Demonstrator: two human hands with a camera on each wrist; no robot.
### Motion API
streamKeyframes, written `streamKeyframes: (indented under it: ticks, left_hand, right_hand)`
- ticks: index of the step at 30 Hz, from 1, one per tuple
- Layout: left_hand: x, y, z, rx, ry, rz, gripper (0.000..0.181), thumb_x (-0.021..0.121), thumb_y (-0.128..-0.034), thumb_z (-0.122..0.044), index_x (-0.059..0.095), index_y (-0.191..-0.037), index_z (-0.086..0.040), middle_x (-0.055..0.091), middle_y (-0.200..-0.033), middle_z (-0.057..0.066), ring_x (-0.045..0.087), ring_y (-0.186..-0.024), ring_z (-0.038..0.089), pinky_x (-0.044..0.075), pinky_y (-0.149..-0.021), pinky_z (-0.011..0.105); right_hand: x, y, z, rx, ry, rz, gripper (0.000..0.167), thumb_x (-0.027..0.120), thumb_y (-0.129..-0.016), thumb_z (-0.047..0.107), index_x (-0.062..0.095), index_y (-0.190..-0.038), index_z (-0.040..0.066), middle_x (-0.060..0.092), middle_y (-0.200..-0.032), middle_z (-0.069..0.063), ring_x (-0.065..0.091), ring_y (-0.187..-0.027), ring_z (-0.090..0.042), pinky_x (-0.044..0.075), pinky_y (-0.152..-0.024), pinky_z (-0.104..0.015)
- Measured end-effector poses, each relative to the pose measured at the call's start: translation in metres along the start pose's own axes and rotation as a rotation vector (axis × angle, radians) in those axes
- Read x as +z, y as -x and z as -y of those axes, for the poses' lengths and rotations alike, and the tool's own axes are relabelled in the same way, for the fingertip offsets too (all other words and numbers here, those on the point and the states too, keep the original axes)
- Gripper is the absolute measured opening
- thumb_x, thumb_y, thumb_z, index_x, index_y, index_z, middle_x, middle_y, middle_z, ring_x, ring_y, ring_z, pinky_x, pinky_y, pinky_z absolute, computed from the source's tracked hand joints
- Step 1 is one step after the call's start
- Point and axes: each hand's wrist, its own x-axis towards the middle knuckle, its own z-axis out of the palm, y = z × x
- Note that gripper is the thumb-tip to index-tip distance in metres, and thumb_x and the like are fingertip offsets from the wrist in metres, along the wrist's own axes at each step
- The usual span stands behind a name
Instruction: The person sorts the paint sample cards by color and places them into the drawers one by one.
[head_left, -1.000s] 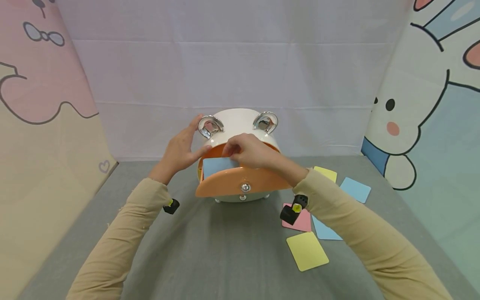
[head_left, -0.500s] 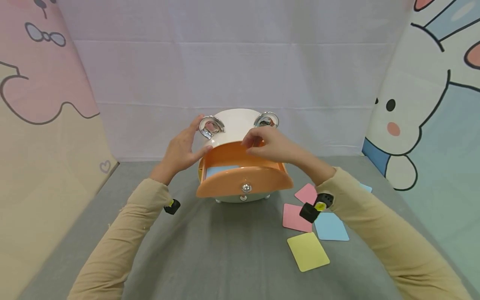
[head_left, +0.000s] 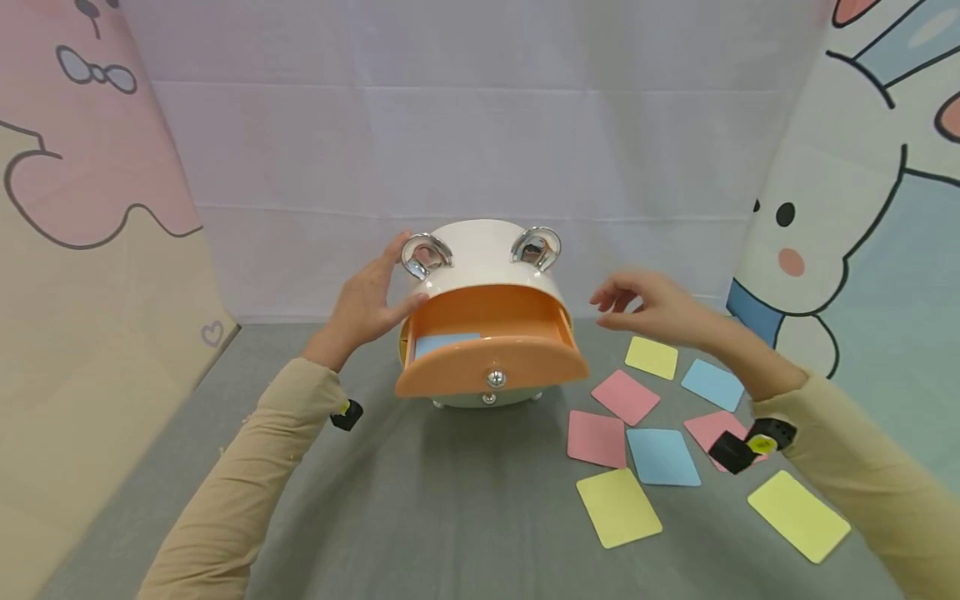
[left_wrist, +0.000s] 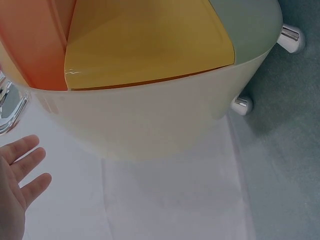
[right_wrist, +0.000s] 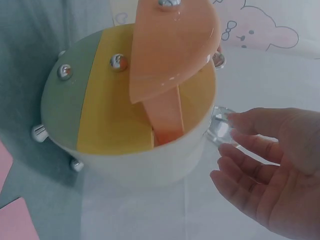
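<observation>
While spread left hand (head_left: 365, 305) touches cabinet (head_left: 486, 268), right hand (head_left: 656, 308) hovers, loosely curled.

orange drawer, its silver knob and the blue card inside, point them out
orange drawer (head_left: 491, 354), head view, on its front panel
silver knob (head_left: 496, 378), head view, middle of the ball
blue card (head_left: 444, 342), head view, its visible upper part

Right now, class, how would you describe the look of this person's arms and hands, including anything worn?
The left sleeve and right sleeve are long, beige and creased. The left hand and right hand are ungloved. Near the cuffs sit a left black device and a right black device, both boxy, each with a yellow spot.
</observation>
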Motion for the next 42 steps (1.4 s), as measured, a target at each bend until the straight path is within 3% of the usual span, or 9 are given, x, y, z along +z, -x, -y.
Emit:
streamKeyframes:
  ticks: [6, 20, 26, 31, 34, 42]
  left_hand:
    - [0.003, -0.001, 0.0, 0.0, 0.008, -0.004, 0.08, 0.056, -0.0835, -0.045, 0.014, -0.146, -0.018, 0.046, -0.133, 0.016, 0.045, -0.119, 0.033, 0.039, -0.089, 0.053]
    - [0.005, 0.0, -0.001, 0.011, 0.025, -0.02, 0.08, 0.057, -0.0833, -0.042, 0.015, -0.146, -0.017, 0.046, -0.133, 0.017, 0.045, -0.119, 0.032, 0.038, -0.091, 0.052]
    - [0.005, 0.0, -0.001, 0.013, 0.023, -0.026, 0.079, 0.056, -0.0834, -0.043, 0.015, -0.146, -0.017, 0.047, -0.133, 0.017, 0.045, -0.119, 0.033, 0.039, -0.09, 0.053]
    - [0.004, 0.0, -0.001, 0.007, 0.026, -0.024, 0.079, 0.056, -0.0837, -0.045, 0.015, -0.146, -0.018, 0.046, -0.133, 0.017, 0.045, -0.119, 0.033, 0.039, -0.09, 0.053]
    - [0.004, 0.001, -0.001, 0.007, 0.027, -0.023, 0.079, 0.055, -0.0838, -0.045, 0.015, -0.146, -0.018, 0.046, -0.133, 0.017, 0.045, -0.119, 0.033, 0.038, -0.091, 0.053]
    - [0.005, 0.0, -0.002, 0.006, 0.027, -0.021, 0.079, 0.056, -0.0838, -0.043, 0.015, -0.146, -0.017, 0.046, -0.133, 0.016, 0.045, -0.119, 0.033, 0.038, -0.091, 0.053]
  right_hand:
    - [-0.001, 0.032, -0.031, 0.057, 0.031, 0.003, 0.021, 0.065, -0.084, 0.012, 0.061, -0.101, 0.001, 0.06, -0.091, -0.005, 0.054, -0.08, -0.018, 0.049, -0.064, -0.025]
    - [0.034, 0.091, -0.109, 0.171, 0.047, 0.037, 0.031, 0.069, -0.08, 0.022, 0.06, -0.102, 0.003, 0.057, -0.09, 0.0, 0.052, -0.081, -0.01, 0.049, -0.066, -0.024]
    - [0.052, 0.11, -0.139, 0.267, 0.01, 0.079, 0.04, 0.069, -0.079, 0.024, 0.057, -0.108, -0.001, 0.057, -0.101, -0.01, 0.051, -0.089, -0.022, 0.047, -0.066, -0.024]
    - [0.071, 0.116, -0.157, 0.278, -0.01, 0.118, 0.046, 0.073, -0.075, 0.023, 0.055, -0.109, -0.003, 0.057, -0.104, -0.012, 0.05, -0.092, -0.025, 0.046, -0.073, -0.034]
    - [0.08, 0.118, -0.163, 0.256, 0.034, 0.107, 0.049, 0.076, -0.071, 0.024, 0.056, -0.107, -0.002, 0.057, -0.102, -0.01, 0.05, -0.091, -0.024, 0.046, -0.075, -0.038]
    - [0.093, 0.12, -0.169, 0.185, 0.116, 0.096, 0.051, 0.08, -0.065, 0.03, 0.061, -0.103, 0.002, 0.057, -0.097, -0.003, 0.049, -0.085, -0.016, 0.046, -0.072, -0.028]
